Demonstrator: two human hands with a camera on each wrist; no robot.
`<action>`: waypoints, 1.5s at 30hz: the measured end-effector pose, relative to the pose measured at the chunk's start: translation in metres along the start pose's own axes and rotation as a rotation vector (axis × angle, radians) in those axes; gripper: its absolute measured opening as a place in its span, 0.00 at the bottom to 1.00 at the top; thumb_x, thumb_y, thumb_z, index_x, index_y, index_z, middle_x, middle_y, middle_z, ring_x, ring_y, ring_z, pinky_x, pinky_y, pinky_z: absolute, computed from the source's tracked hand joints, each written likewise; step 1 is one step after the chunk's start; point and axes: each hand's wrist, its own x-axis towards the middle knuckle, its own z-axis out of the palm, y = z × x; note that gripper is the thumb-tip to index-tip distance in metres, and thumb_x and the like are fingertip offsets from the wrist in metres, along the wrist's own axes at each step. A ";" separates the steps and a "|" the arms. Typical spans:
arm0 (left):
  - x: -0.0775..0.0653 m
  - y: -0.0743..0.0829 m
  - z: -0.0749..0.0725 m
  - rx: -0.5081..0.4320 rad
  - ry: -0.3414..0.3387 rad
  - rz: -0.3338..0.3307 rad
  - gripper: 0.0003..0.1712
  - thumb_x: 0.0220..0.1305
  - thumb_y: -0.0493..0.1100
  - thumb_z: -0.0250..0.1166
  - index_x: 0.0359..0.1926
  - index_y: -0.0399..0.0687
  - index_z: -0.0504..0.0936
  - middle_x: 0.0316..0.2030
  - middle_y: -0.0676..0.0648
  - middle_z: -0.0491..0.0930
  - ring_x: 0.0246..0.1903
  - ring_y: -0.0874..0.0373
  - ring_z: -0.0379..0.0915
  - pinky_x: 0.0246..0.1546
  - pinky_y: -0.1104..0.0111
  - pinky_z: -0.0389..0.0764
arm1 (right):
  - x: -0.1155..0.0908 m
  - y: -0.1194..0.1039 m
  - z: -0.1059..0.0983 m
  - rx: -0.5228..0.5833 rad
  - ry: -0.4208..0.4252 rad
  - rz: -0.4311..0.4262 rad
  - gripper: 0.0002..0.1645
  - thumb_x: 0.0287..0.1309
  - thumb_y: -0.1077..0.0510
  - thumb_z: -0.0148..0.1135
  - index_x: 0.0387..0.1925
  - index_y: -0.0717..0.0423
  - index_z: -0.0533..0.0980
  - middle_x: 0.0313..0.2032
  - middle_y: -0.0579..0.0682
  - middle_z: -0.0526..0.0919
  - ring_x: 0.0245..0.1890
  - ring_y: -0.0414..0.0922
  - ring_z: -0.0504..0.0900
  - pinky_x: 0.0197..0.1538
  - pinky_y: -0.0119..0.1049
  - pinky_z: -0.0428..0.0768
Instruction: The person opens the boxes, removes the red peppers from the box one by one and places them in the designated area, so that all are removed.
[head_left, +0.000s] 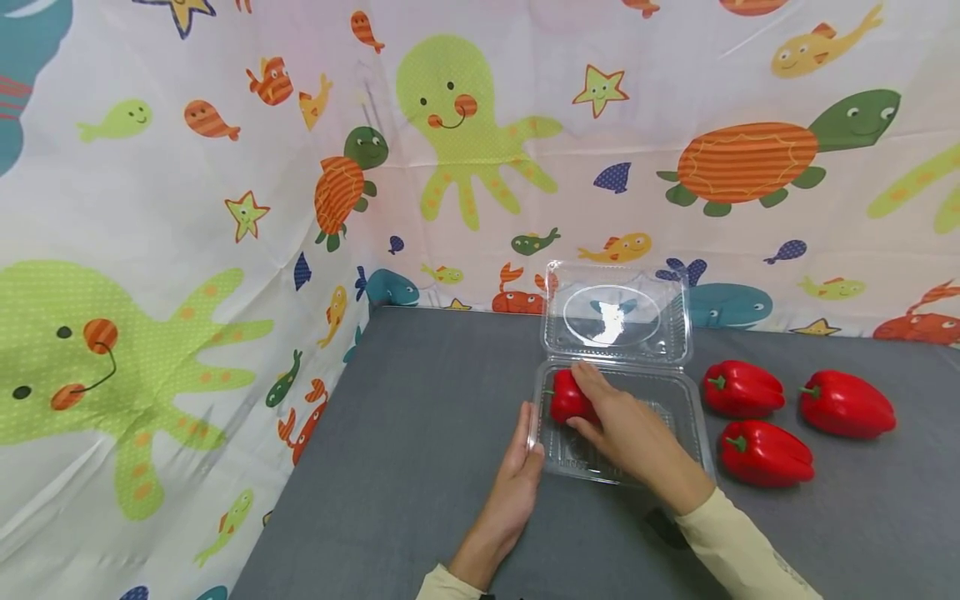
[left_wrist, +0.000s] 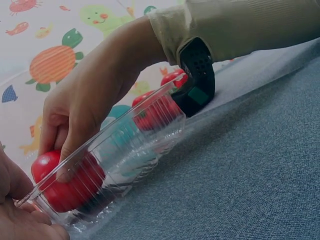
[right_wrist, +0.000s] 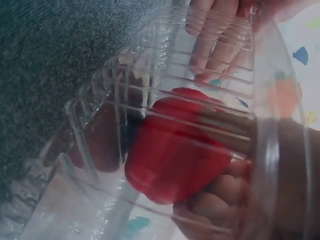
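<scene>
A clear plastic clamshell container (head_left: 678, 408) lies with its lid (head_left: 617, 312) raised at the back. My right hand (head_left: 637, 425) reaches inside and grips a red bell pepper (head_left: 570, 398) at the container's left end, thumb on the near side and fingers over the far side. Through the clear wall, the same bell pepper (right_wrist: 175, 155) shows in the right wrist view. My left hand (head_left: 510, 492) holds the container's left side, with its thumb at the rim. In the left wrist view, the left hand (left_wrist: 20, 210) pinches the rim by the corner.
Right of the container, three more red bell peppers lie on the grey table (head_left: 420, 400): one at the back (head_left: 742, 388), one nearer (head_left: 767, 454) and one farther right (head_left: 847, 404). A curtain (head_left: 300, 100) printed with sea animals hangs behind and at the left.
</scene>
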 end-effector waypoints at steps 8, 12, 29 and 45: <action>0.001 -0.001 0.002 0.001 0.016 0.015 0.39 0.84 0.36 0.44 0.87 0.52 0.37 0.85 0.53 0.41 0.84 0.54 0.30 0.82 0.51 0.36 | 0.001 0.006 0.002 0.017 0.033 -0.044 0.52 0.57 0.56 0.81 0.77 0.65 0.66 0.73 0.62 0.71 0.53 0.62 0.88 0.56 0.57 0.84; 0.001 -0.001 0.003 -0.001 0.020 0.024 0.39 0.84 0.35 0.43 0.87 0.51 0.37 0.85 0.51 0.41 0.84 0.54 0.30 0.82 0.51 0.36 | 0.001 0.009 0.003 0.023 0.056 -0.070 0.50 0.56 0.57 0.81 0.76 0.65 0.67 0.72 0.63 0.73 0.54 0.63 0.87 0.54 0.57 0.85; 0.001 -0.001 0.003 -0.012 0.029 0.001 0.39 0.84 0.37 0.44 0.87 0.56 0.39 0.86 0.50 0.39 0.84 0.53 0.29 0.82 0.49 0.35 | -0.004 0.017 0.001 0.075 0.072 -0.119 0.49 0.57 0.58 0.80 0.76 0.62 0.68 0.70 0.60 0.76 0.55 0.60 0.88 0.56 0.56 0.85; 0.003 -0.002 0.002 -0.020 0.016 0.006 0.38 0.85 0.38 0.43 0.87 0.58 0.39 0.86 0.49 0.35 0.83 0.54 0.27 0.81 0.49 0.37 | -0.018 0.012 -0.012 0.082 0.122 -0.117 0.53 0.55 0.60 0.81 0.79 0.56 0.65 0.73 0.57 0.73 0.53 0.58 0.89 0.57 0.55 0.84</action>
